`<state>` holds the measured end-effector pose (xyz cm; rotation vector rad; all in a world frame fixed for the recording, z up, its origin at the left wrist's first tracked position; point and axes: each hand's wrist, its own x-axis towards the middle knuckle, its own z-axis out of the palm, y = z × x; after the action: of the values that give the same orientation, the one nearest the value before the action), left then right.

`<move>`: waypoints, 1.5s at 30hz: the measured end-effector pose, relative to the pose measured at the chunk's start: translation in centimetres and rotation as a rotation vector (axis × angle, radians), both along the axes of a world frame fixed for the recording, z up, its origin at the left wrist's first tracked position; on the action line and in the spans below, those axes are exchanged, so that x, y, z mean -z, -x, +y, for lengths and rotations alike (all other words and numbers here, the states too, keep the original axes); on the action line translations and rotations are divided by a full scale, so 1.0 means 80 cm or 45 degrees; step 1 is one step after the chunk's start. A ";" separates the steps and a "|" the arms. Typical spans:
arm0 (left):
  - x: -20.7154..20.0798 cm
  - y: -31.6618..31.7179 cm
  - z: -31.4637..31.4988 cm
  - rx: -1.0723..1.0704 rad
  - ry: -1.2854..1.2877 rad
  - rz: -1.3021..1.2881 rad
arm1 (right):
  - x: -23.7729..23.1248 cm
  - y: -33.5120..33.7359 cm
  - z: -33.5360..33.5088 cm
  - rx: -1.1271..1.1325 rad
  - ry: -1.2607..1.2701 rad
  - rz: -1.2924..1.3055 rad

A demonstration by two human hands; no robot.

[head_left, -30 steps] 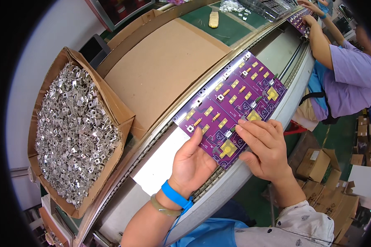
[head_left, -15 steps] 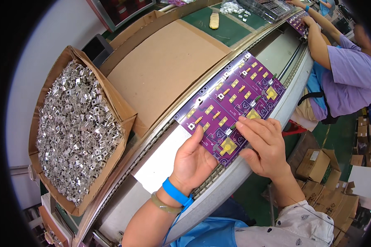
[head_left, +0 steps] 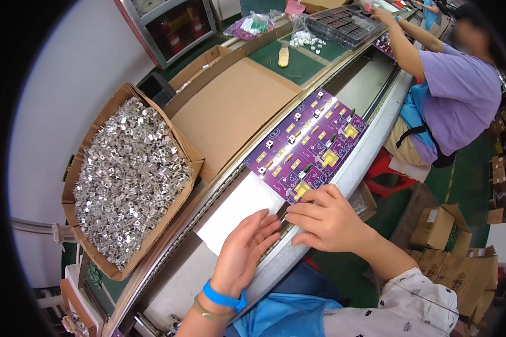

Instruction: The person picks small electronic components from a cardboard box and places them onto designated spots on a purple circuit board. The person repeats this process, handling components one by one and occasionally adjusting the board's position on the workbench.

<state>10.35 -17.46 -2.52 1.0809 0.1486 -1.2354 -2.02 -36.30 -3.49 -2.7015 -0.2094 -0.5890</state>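
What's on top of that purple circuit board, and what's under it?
On top of the purple board are yellow patches and small white components. Its underside is hidden. A white sheet shows past its near end; whether that continues beneath can't be seen.

A rectangular purple circuit board [head_left: 309,140] lies flat, parts upward, just beyond the left hand [head_left: 244,250] and the right hand [head_left: 329,221], its long side slanting away to the right. I can't tell whether the right fingertips touch its near end; the left ones are clear of it. Small white squares, tan cylinders and yellow pads dot it, three large yellow patches lining its right side.
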 end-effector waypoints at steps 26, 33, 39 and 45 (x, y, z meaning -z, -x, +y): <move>-0.007 0.150 0.372 -0.958 -0.086 -0.654 | 0.082 -0.010 -0.203 0.320 0.171 0.141; 0.012 0.161 0.564 -1.394 -1.570 -1.737 | 0.046 -0.023 0.028 -0.169 -0.113 0.147; 0.025 0.130 0.720 -0.809 -2.703 -1.350 | 0.023 -0.055 0.119 -0.265 -0.046 0.275; 0.037 0.128 0.717 -0.628 -2.537 -1.445 | 0.037 -0.050 0.117 -0.155 -0.073 0.253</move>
<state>0.12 39.90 -5.47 2.9456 0.7645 0.5727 2.02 -26.93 -6.45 -2.6468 -0.2969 -0.2842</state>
